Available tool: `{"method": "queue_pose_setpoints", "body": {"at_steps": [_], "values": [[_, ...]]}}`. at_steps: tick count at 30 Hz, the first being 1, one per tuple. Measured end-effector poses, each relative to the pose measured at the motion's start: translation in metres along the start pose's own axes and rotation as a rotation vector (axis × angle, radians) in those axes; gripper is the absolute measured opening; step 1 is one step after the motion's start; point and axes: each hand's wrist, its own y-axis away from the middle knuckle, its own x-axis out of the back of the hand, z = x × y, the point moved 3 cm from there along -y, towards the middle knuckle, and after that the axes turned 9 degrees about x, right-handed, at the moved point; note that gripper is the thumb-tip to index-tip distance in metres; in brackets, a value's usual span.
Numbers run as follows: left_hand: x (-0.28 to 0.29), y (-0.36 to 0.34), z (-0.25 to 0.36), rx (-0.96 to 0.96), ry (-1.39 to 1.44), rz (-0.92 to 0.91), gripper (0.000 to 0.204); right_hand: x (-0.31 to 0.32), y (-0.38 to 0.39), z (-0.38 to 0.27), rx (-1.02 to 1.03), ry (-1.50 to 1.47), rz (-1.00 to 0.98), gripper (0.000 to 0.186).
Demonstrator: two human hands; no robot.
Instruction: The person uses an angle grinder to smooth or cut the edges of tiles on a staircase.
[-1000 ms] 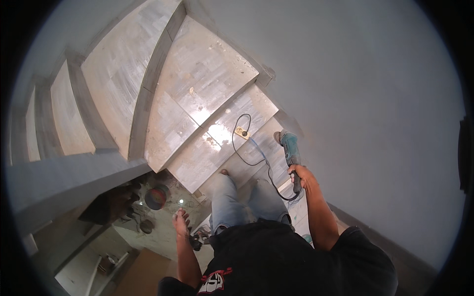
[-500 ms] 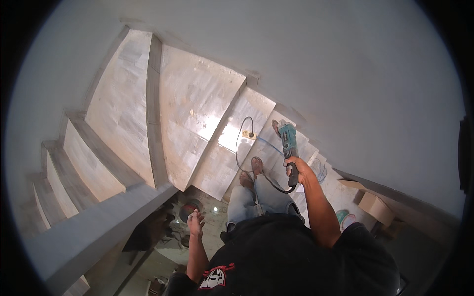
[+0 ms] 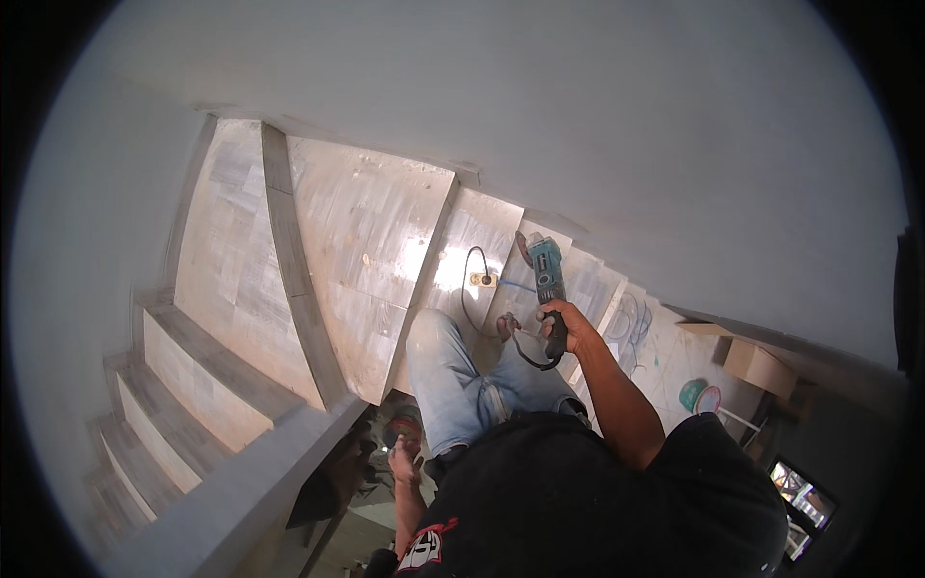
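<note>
My right hand (image 3: 567,323) is closed round the black rear handle of a teal angle grinder (image 3: 545,268). The grinder's head points away from me, with its disc (image 3: 523,248) on the left side, over the stair edge by the wall. A black power cord (image 3: 466,289) loops from the handle to a yellowish socket block (image 3: 483,280) on a step, where its plug sits. My left hand (image 3: 404,460) hangs low at my left side, fingers loosely bent and apart, nothing visible in it. Behind it, a blurred red round object (image 3: 407,420) shows far below.
Tiled stairs (image 3: 356,250) wind down from the left along a grey wall (image 3: 540,116). A low grey ledge (image 3: 241,491) borders the left side. Down on the right lie a cardboard box (image 3: 759,366), a teal bucket (image 3: 692,393) and coiled wire (image 3: 631,323). A thin blue cable (image 3: 517,286) runs from the socket block.
My left knee has come up and forward onto the stairs. The view has shifted. The grinder stays in my right hand, and my left hand has dropped nearer my hip.
</note>
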Motion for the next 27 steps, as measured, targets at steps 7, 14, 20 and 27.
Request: {"method": "queue_pose_setpoints", "body": {"at_steps": [7, 14, 20, 27], "values": [[-0.015, -0.006, 0.104, -0.050, -0.096, -0.005, 0.060, -0.041, -0.024, -0.007, -0.014, -0.097, 0.030, 0.016], [-0.116, 0.001, 0.286, -0.219, -0.387, -0.166, 0.037, -0.079, -0.039, 0.012, -0.004, -0.274, 0.134, 0.017], [-0.243, 0.023, 0.346, -0.365, -0.729, -0.483, 0.038, -0.115, -0.051, 0.030, 0.000, -0.519, 0.118, 0.015], [-0.354, 0.047, 0.333, -0.333, -0.779, -0.608, 0.050, -0.102, -0.100, 0.074, 0.008, -0.628, 0.037, 0.021]]}}
